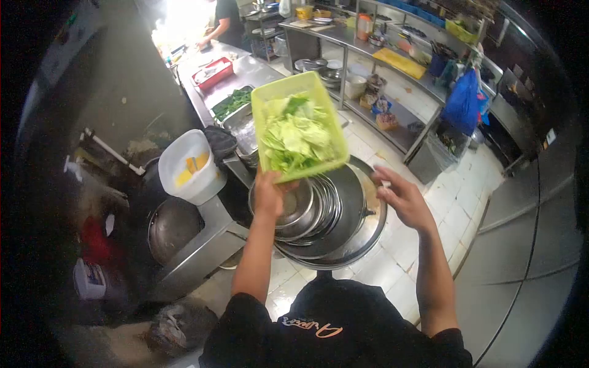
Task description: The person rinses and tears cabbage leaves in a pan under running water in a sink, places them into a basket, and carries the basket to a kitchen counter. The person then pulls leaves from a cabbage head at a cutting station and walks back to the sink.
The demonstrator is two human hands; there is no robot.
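Observation:
A light green plastic basket (313,172) of lettuce leaves (298,136) is tilted toward me in mid-air. My left hand (270,194) grips its near left corner; some of the fingers are hidden beneath it. To the right of the basket, my right hand (404,195) is raised apart from it, fingers bent and spread from the thumb. A small pale spot shows by those fingertips, too small to make out. Below both hands stand stacked metal pans (294,211) inside a wide dark pan (350,211).
At left, a white tub (195,172) holds yellow pieces. Behind it, a steel counter (250,72) bears a tray of chopped greens (232,104) and a red basket (212,72). Another person (227,23) stands at the back. Shelving with a yellow board (399,62) runs along the right.

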